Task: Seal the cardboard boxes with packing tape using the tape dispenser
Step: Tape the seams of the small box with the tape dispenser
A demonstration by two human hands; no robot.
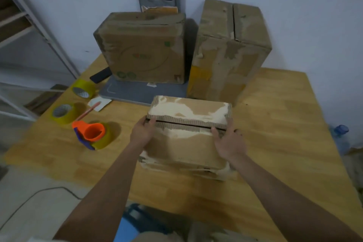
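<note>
With the left hand (143,131) and right hand (227,141) gripping its ends, thumbs at the unsealed seam, the small cardboard box (186,133) sits mid-surface, flaps being closed; next, likely reaching left for the orange tape dispenser (90,133).

no print here is sharp enough to read.

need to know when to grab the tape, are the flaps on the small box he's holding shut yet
Nearly shut, untaped: the small box still shows a dark gap between its flaps, left hand and right hand gripping its ends.
</note>
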